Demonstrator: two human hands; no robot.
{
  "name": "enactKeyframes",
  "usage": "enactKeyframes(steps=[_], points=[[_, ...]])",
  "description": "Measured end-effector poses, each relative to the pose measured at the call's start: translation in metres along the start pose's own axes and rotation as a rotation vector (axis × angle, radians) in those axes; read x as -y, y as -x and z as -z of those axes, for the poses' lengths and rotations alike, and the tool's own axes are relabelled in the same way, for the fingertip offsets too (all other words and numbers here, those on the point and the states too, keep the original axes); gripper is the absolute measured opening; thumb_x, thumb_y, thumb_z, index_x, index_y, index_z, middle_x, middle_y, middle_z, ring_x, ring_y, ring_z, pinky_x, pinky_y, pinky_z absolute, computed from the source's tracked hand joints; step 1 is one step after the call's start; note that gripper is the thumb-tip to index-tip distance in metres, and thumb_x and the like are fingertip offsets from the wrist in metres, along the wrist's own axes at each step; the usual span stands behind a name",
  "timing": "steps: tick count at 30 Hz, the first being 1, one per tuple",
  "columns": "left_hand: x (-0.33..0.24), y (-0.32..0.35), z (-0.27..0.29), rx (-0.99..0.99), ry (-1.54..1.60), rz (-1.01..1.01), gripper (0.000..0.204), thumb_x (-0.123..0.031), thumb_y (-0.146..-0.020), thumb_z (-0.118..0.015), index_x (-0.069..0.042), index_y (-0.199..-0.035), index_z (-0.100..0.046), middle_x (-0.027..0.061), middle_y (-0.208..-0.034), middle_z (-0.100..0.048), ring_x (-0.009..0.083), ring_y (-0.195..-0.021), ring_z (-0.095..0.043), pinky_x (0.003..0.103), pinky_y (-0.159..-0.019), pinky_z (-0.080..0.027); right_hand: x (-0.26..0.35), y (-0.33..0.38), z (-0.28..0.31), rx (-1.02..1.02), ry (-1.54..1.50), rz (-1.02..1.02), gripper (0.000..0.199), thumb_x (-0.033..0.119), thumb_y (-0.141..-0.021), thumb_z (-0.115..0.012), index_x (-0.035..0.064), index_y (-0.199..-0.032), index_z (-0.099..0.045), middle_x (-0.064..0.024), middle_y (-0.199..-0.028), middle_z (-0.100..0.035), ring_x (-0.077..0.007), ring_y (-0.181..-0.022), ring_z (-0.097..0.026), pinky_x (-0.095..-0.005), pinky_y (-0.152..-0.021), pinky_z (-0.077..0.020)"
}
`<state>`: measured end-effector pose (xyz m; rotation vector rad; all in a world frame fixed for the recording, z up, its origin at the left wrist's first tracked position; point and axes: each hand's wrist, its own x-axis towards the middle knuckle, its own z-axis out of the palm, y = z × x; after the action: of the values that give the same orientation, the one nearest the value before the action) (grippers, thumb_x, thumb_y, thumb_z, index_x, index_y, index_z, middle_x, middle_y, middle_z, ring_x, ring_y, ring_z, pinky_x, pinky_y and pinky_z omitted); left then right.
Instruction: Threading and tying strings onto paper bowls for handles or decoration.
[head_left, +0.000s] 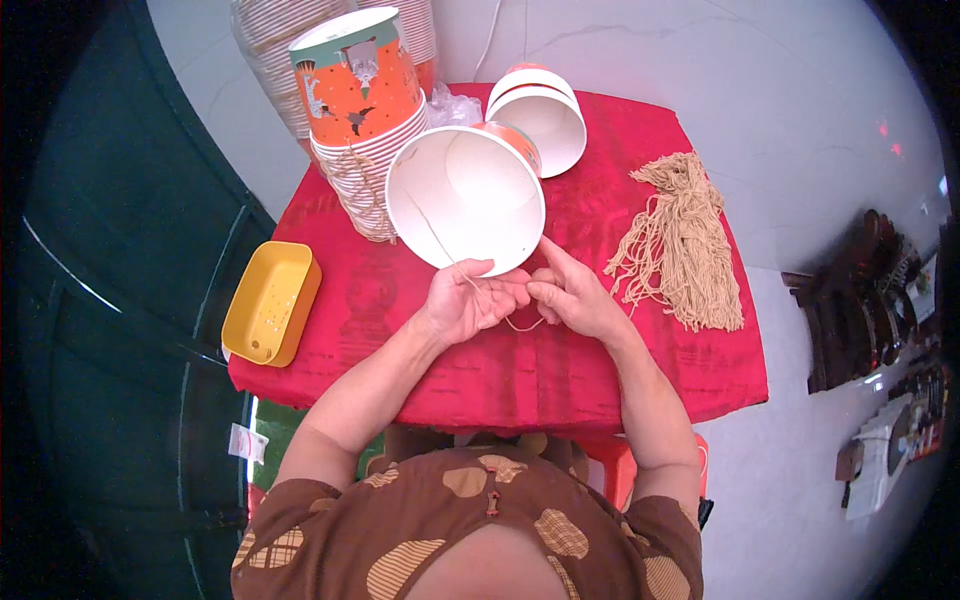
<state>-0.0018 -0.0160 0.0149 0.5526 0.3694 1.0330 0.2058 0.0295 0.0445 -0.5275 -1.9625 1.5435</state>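
Note:
In front of me a white paper bucket (pixel 465 195) lies tipped, its open mouth toward me. A thin beige string (pixel 430 228) runs from inside it, past the rim and over my left hand (pixel 468 303), then hangs in a small loop below the fingers. That hand is palm up, with thumb and curled fingers closed on the string. My right hand (pixel 577 296) meets its fingertips, thumb and bent fingers pinched together at the string, with the index finger reaching up to the bucket's lower rim. The exact pinch point is partly hidden by the fingers.
A tall stack of orange-and-green printed paper buckets (pixel 360 95) leans at the back left. More white buckets (pixel 545 125) lie behind. A bundle of beige strings (pixel 690 245) lies at right, a yellow plastic tub (pixel 272 305) at left, all on the red tablecloth (pixel 470 385).

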Motion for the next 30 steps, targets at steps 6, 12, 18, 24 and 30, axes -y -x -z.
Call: enactKeyframes(steps=[6, 12, 18, 24, 30], points=[[-0.001, -0.001, -0.001, -0.076, 0.061, -0.019, 0.047, -0.030, -0.091, -0.042, 0.011, -0.109, -0.059, 0.0222, -0.091, -0.067, 0.0215, -0.071, -0.065, 0.025, -0.056, -0.052, -0.007, -0.002, -0.006, -0.129, -0.079, -0.097, 0.037, 0.009, -0.092, -0.055, -0.0022, -0.126, -0.045, -0.0067, -0.079, -0.063, -0.0098, -0.059, -0.057, -0.0239, -0.048, -0.0462], [-0.001, 0.000, 0.006, -0.030, 0.065, -0.028, 0.047, -0.031, -0.090, -0.045, 0.010, -0.109, -0.059, 0.0218, -0.092, -0.067, 0.0214, -0.072, -0.065, 0.025, -0.059, -0.053, 0.000, -0.001, -0.004, -0.134, 0.032, -0.144, 0.011, 0.010, -0.091, -0.059, -0.0007, -0.092, -0.060, -0.0027, -0.074, -0.062, -0.0072, -0.060, -0.055, -0.0228, -0.049, -0.0451], [-0.002, -0.002, 0.000, 0.048, 0.015, -0.100, 0.047, -0.035, -0.092, -0.042, 0.007, -0.095, -0.065, 0.0203, -0.095, -0.065, 0.0218, -0.065, -0.059, 0.026, -0.048, -0.045, -0.001, 0.000, -0.003, -0.258, 0.039, -0.003, 0.006, 0.007, -0.091, -0.060, 0.0015, -0.089, -0.061, -0.0004, -0.077, -0.060, -0.0042, -0.058, -0.052, -0.0185, -0.048, -0.0406], [0.000, -0.003, 0.002, 0.124, 0.070, -0.109, 0.054, -0.039, -0.093, -0.038, 0.001, -0.071, -0.064, 0.0215, -0.088, -0.061, 0.0251, -0.061, -0.053, 0.029, -0.044, -0.040, 0.004, -0.002, -0.007, -0.477, 0.275, 0.396, 0.006, -0.003, -0.079, -0.065, -0.0007, -0.080, -0.060, -0.0054, -0.085, -0.057, -0.0087, -0.068, -0.053, -0.0247, -0.054, -0.0420], [0.001, -0.002, -0.001, 0.195, 0.069, -0.078, 0.059, -0.043, -0.092, -0.035, 0.002, -0.064, -0.061, 0.0227, -0.083, -0.059, 0.0269, -0.058, -0.049, 0.032, -0.044, -0.038, 0.008, 0.000, -0.024, -0.607, 0.426, 0.528, 0.011, -0.007, -0.073, -0.066, 0.0007, -0.080, -0.061, -0.0077, -0.080, -0.055, -0.0152, -0.062, -0.054, -0.0255, -0.051, -0.0423]])
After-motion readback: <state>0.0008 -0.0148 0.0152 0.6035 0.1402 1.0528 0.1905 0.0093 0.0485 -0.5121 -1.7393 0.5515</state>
